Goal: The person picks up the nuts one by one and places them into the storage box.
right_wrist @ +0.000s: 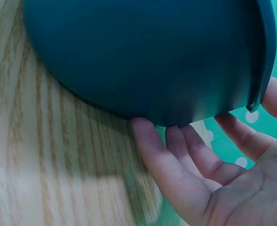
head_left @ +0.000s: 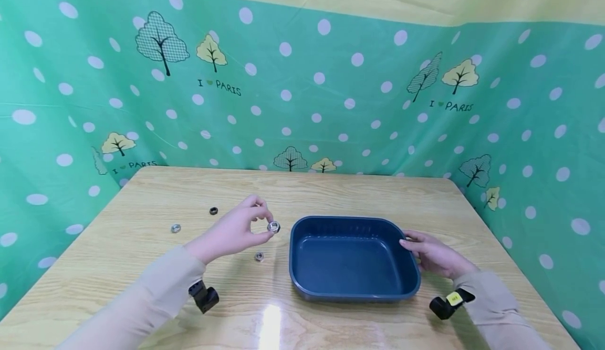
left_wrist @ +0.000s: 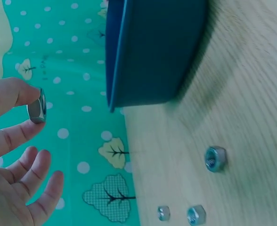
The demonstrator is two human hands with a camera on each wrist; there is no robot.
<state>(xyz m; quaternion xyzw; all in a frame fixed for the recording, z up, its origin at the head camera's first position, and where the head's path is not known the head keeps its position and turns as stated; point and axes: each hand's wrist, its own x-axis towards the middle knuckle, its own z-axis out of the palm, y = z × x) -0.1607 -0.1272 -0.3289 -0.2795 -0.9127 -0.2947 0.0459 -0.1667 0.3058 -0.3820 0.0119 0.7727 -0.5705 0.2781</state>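
Thumb and index finger of my left hand (head_left: 238, 229) pinch a metal hex nut (head_left: 273, 227), held above the table just left of the dark blue rectangular tub (head_left: 350, 296). In the left wrist view the nut (left_wrist: 36, 107) shows its flat sides, and the other fingers curl loosely below it. My right hand (head_left: 432, 254) grips the tub's right side, thumb at the rim and fingers against the outer wall (right_wrist: 148, 56). No nut shows on the tub's floor.
Three more nuts lie on the wooden table (head_left: 189, 187): a silver one (head_left: 259, 256) below the left hand, another silver one (head_left: 176, 228) farther left, and a darker one (head_left: 214, 210) behind. A green dotted cloth (head_left: 302, 98) hangs around the table's back and sides.
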